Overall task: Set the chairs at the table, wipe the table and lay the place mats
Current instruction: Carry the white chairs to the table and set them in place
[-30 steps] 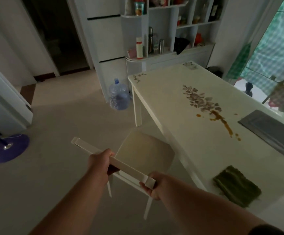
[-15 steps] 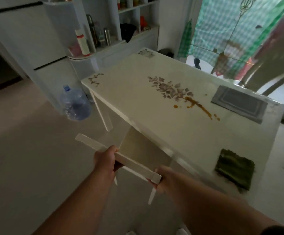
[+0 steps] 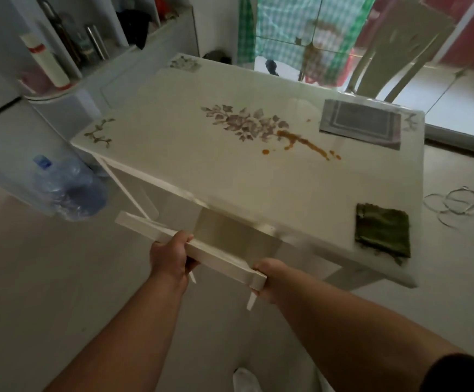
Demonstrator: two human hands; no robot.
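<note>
A pale tiled floor (image 3: pixel 46 292) carries a white rectangular table with grey flower prints (image 3: pixel 202 171), standing before white shelving and a window hung with green checked cloth. At the table's near long edge stands a white wooden chair with a beige seat (image 3: pixel 224 236), its seat largely tucked under the tabletop and its flat top rail (image 3: pixel 219 258) just clear of the edge. The left hand (image 3: pixel 170 258) is wrapped around the middle of that rail, fingers curled over it and thumb beneath; the right hand (image 3: pixel 269 278) grips the rail's right end, fingers closed behind it. On the tabletop, a folded dark green cloth (image 3: pixel 383 230) lies near the right near corner. A grey rectangular place mat with a lighter border (image 3: pixel 360 123) lies at the far right corner. Between the mat and the central flower print runs a streak of brown spilled liquid (image 3: pixel 303 144) with a few drops beside it. On the floor off the left end of the table rests a large clear blue water bottle (image 3: pixel 69 190). A second pale chair (image 3: pixel 394 52) stands beyond the far right corner, blurred.
</note>
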